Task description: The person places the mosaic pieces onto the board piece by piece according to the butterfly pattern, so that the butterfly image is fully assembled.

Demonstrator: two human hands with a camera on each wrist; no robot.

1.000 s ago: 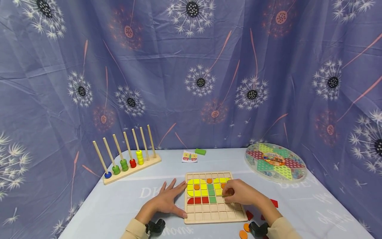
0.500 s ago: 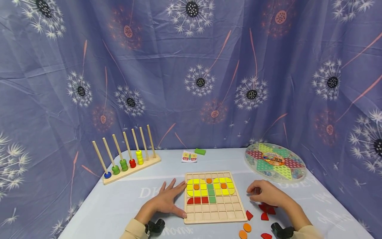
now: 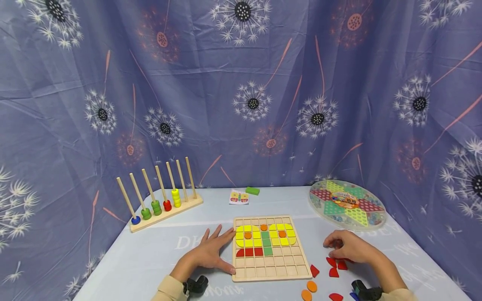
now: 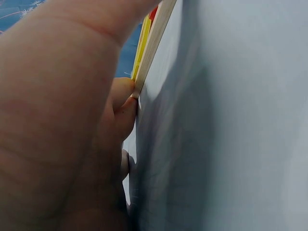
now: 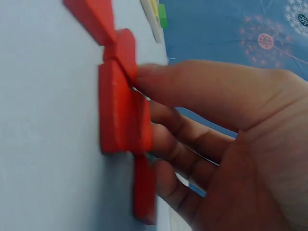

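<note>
- The table (image 3: pixel 150 251) carried the whole job, its cloth pale and lettered.
- The wooden grid board (image 3: pixel 283 271) lay flat near the middle, between the two hands. Left of its green column (image 3: pixel 266 242) sat a short red row (image 3: pixel 249 252); the matching cells on the right were bare.
- The left hand (image 3: pixel 211 251) was spread at the board's left edge. Keeping it there looked wise, since a steady frame would help a small tile drop in squarely.
- The right hand (image 3: pixel 352 246) was curled over the loose red pieces (image 3: pixel 333 272), right of the board. Whether it had pinched one could not be told — the close view was blurred.
- For a good pick-up, one piece probably wanted taking by its edges, clear of its neighbours, its curved side turned before it reached the cells.
- The small picture card (image 3: pixel 239 197), behind the board, showed red on both sides of its green middle, a handy check.
- The right wrist view showed the thumb (image 5: pixel 154 79) against red pieces that the head view partly hid; the left wrist view showed fingertips (image 4: pixel 126 113) meeting the board's side — a contact less plain from above.
</note>
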